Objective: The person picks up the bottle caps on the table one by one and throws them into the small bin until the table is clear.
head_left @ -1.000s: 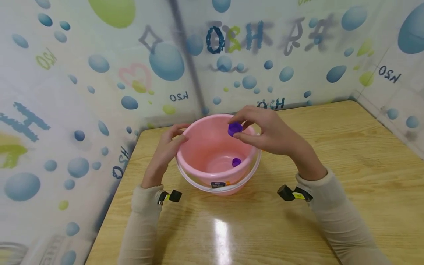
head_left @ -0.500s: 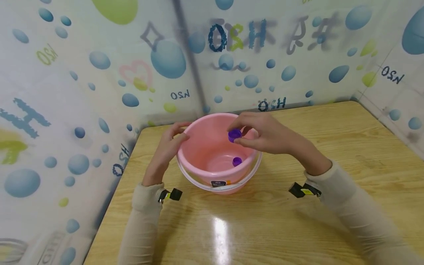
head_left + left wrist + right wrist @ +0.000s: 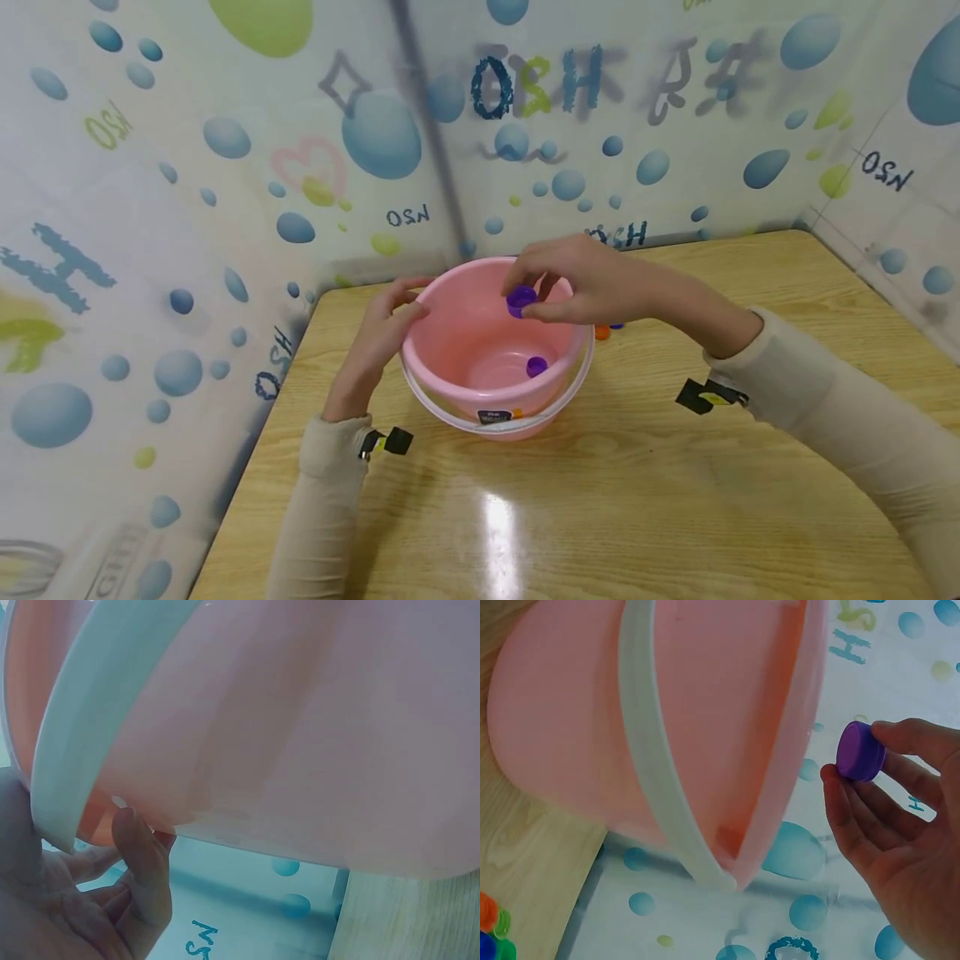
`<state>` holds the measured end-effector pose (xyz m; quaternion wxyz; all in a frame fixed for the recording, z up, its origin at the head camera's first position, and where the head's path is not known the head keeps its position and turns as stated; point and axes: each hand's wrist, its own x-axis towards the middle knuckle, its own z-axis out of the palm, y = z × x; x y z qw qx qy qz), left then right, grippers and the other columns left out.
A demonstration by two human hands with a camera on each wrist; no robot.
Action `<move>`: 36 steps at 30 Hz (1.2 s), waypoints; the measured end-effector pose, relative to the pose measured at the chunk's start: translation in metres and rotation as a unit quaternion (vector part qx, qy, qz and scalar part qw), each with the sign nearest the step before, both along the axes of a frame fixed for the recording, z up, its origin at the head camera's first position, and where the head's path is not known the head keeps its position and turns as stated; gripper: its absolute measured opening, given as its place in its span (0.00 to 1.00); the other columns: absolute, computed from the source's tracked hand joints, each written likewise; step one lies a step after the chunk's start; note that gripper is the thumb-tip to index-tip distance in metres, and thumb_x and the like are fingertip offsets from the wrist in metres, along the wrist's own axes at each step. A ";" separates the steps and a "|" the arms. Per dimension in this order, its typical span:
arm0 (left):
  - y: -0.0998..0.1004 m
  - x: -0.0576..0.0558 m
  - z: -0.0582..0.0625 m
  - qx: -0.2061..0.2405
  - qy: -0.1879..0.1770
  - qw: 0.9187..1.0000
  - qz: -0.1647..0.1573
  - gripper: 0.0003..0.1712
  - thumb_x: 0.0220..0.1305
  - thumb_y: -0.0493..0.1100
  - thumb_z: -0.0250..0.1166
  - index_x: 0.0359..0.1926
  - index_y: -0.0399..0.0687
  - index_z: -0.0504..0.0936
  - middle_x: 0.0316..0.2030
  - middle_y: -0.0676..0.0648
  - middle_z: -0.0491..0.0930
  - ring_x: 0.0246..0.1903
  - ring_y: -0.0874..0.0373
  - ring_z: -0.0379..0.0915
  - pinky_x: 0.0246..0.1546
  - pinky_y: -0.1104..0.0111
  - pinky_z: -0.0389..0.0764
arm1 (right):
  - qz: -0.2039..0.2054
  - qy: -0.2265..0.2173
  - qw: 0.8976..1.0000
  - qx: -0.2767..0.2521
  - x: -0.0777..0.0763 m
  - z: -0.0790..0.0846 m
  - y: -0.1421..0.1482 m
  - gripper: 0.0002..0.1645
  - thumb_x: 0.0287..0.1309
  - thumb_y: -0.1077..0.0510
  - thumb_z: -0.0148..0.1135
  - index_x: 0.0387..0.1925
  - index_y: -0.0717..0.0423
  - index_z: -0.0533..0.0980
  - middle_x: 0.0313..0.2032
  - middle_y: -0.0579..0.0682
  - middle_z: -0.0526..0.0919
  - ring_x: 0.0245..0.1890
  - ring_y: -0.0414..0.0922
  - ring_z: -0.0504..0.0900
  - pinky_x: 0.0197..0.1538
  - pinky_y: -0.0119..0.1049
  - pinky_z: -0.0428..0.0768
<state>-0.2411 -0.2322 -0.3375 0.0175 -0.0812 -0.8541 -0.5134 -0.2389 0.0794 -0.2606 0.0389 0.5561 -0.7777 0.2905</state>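
Over the pink bucket (image 3: 491, 350), a purple cap (image 3: 521, 300) pinched in the right hand (image 3: 592, 283).

From the head view, the left hand (image 3: 378, 333) curls its fingers on the bucket's left rim, bracing it on the bench (image 3: 675, 500); a second purple cap (image 3: 536, 366) lies inside, loose caps (image 3: 603, 331) just right. Left wrist view: fingers (image 3: 142, 862) against the bucket wall (image 3: 315, 735). Right wrist view: thumb and fingers (image 3: 855, 817) pinch the cap (image 3: 860, 751) beside the rim.
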 end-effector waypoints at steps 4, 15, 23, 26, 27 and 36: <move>0.000 0.000 0.000 0.004 -0.005 1.000 0.003 0.22 0.67 0.46 0.55 0.62 0.59 0.73 0.51 0.42 0.75 0.35 0.51 0.79 0.33 0.68 0.81 | -0.012 -0.018 0.999 0.027 -0.004 0.010 -0.001 0.14 0.58 0.57 0.64 0.47 0.47 0.79 0.43 0.40 0.81 0.40 0.33 0.82 0.44 0.29 0.82; 0.001 -0.001 -0.001 0.007 0.004 1.000 0.001 0.21 0.67 0.47 0.56 0.60 0.58 0.75 0.50 0.42 0.75 0.36 0.50 0.79 0.35 0.67 0.82 | -0.029 -0.036 0.994 0.096 -0.009 0.028 -0.006 0.20 0.57 0.56 0.65 0.52 0.50 0.78 0.44 0.42 0.82 0.43 0.36 0.81 0.45 0.31 0.82; 0.002 0.000 -0.001 0.010 0.011 1.000 -0.002 0.20 0.67 0.46 0.56 0.59 0.57 0.75 0.49 0.41 0.75 0.35 0.49 0.79 0.34 0.67 0.82 | -0.036 -0.043 0.991 0.122 -0.013 0.033 -0.006 0.19 0.56 0.55 0.66 0.50 0.47 0.79 0.43 0.39 0.83 0.43 0.35 0.80 0.44 0.33 0.82; 0.002 -0.001 -0.002 0.012 0.012 1.000 -0.003 0.20 0.66 0.46 0.56 0.59 0.58 0.75 0.48 0.41 0.76 0.33 0.50 0.79 0.33 0.67 0.82 | -0.044 -0.052 0.989 0.128 -0.014 0.036 -0.004 0.18 0.56 0.54 0.67 0.50 0.46 0.79 0.43 0.37 0.83 0.43 0.35 0.80 0.44 0.32 0.82; 0.002 -0.001 -0.002 0.012 0.012 1.000 -0.004 0.20 0.66 0.46 0.56 0.59 0.58 0.75 0.48 0.41 0.76 0.33 0.51 0.80 0.33 0.67 0.82 | -0.047 -0.055 0.989 0.130 -0.015 0.036 -0.003 0.18 0.56 0.54 0.67 0.50 0.45 0.79 0.43 0.37 0.83 0.44 0.34 0.80 0.44 0.32 0.82; 0.001 -0.002 -0.003 0.012 0.015 1.000 -0.002 0.21 0.66 0.46 0.56 0.60 0.57 0.75 0.49 0.41 0.76 0.34 0.51 0.80 0.33 0.67 0.82 | -0.047 -0.065 0.988 0.130 -0.014 0.041 -0.002 0.17 0.56 0.55 0.67 0.48 0.45 0.79 0.43 0.37 0.83 0.44 0.34 0.81 0.45 0.32 0.82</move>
